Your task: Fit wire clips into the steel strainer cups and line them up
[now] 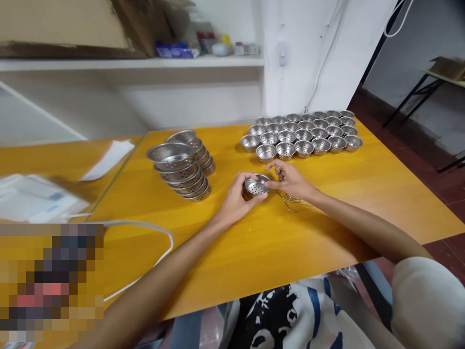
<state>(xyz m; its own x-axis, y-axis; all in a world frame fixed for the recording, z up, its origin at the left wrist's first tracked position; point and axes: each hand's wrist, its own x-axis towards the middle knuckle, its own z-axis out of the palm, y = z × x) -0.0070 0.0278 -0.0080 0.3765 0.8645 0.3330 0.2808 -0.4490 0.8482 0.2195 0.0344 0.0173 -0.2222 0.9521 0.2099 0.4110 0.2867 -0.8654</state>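
My left hand (236, 198) is closed round a small perforated metal strainer cup (257, 186), held mouth up just over the table. At the cup's right side is my right hand (288, 180), its thumb reaching the rim and its index finger stretched apart from the thumb. Nothing shows between those fingers. Under my right wrist lie thin wire rings (288, 199), partly hidden by the forearm. To the left, nested strainer cups stand in a front stack (181, 169) and a stack behind it (203, 150), both leaning.
Rows of strainer cups (285, 151) cover the back right of the yellow table (225, 266). A white cable (170, 237) curves across the left side, near papers and plastic bags (39, 198). Behind is a white shelf (218, 62) with a cardboard box (72, 24).
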